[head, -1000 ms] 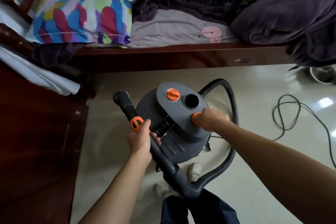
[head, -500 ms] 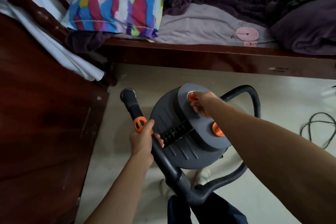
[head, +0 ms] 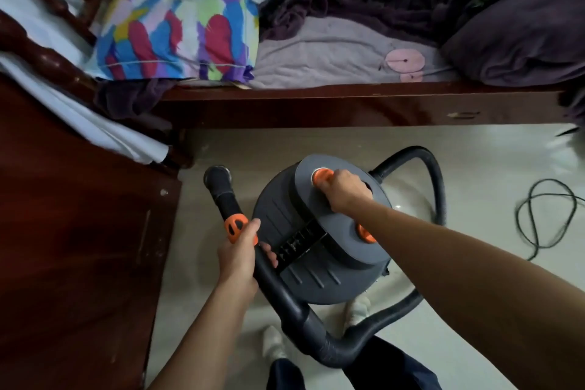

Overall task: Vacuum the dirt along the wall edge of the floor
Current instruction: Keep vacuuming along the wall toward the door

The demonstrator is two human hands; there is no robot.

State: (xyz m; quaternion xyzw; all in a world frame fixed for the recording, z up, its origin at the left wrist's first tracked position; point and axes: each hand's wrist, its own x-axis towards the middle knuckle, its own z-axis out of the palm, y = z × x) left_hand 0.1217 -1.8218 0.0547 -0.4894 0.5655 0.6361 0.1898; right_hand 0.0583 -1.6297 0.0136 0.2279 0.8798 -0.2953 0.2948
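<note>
A round dark-grey canister vacuum stands on the pale tiled floor in front of me. Its lid carries two orange knobs: the far one under my right hand, whose fingers are closed on it, and a near one partly hidden by my forearm. My left hand is closed around the black hose wand just below its orange collar. The wand's open nozzle end points toward the floor near the bed corner. The black hose loops around behind the canister.
A dark wooden bed frame runs across the view, with a colourful pillow and purple blankets on top. A dark wooden cabinet fills the left. A black power cord lies coiled on the floor at right. My white-socked feet are below.
My right hand went from the near orange knob to the far one and stays on it. The view shifted. My left hand kept its hold on the wand.
</note>
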